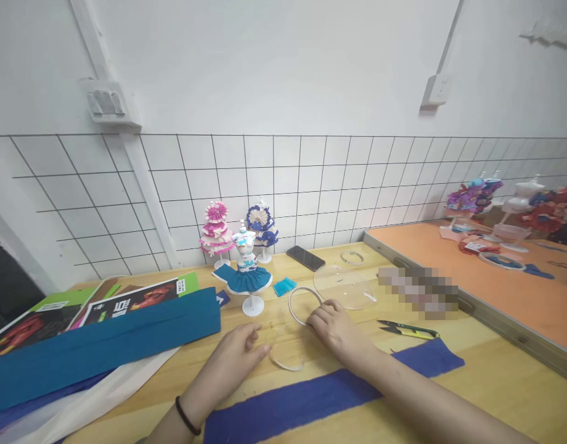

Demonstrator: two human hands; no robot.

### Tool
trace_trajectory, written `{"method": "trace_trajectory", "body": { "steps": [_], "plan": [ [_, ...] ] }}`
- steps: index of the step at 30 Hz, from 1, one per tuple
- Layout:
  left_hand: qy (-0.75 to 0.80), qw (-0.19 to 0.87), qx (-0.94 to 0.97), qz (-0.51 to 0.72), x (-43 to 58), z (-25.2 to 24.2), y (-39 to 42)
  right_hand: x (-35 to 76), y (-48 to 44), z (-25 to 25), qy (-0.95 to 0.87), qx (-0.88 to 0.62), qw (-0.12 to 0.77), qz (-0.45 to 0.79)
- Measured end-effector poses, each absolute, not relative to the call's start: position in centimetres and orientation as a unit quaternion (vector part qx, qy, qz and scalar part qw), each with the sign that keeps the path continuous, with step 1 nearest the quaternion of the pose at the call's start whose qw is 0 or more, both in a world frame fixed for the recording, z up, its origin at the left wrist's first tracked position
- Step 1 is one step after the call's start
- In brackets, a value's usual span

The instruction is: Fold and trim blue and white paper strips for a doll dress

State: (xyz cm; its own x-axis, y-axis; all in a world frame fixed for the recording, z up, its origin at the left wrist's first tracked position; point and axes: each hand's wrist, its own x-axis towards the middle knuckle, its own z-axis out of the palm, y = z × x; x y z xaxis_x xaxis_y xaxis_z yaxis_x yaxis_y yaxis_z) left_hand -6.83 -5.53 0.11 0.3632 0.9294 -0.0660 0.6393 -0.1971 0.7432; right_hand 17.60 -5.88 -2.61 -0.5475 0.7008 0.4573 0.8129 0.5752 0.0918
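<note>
This looks like a small sewing and craft workshop. On the wooden table (505, 382) stand a pink tiny dress form (217, 231), a dark blue one (268, 237) and a form in a teal skirt (245, 280), so 3 in all. Blue cloth (302, 401) and yellow thread snips (410, 331) lie there too. More little forms (524, 197) fill the orange table (542, 296).

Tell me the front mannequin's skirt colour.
The skirt is teal with a white hem, seen in the head view.
</note>
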Motion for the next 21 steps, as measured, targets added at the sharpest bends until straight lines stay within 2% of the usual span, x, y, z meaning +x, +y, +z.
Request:
{"method": "trace_trajectory", "body": {
  "steps": [4, 8, 15, 21],
  "plan": [
    [0.460, 0.507, 0.676, 0.273, -5.3, -0.4, -6.2, 18.5, -8.6, -0.8, -0.874, -0.400, 0.226, -0.162],
    [0.397, 0.616, 0.631, 0.256, -4.2, 0.3, -7.4, 19.3, -10.7, 0.2, -0.863, -0.367, 0.287, -0.197],
    [0.351, 0.670, 0.613, 0.226, -3.1, 1.2, -9.3, 20.1, -12.1, 0.7, -0.843, -0.363, 0.329, -0.221],
    [0.370, 0.652, 0.642, 0.159, -3.3, 1.3, -9.5, 20.4, -12.7, 0.5, -0.827, -0.392, 0.339, -0.217]
  ]
}}
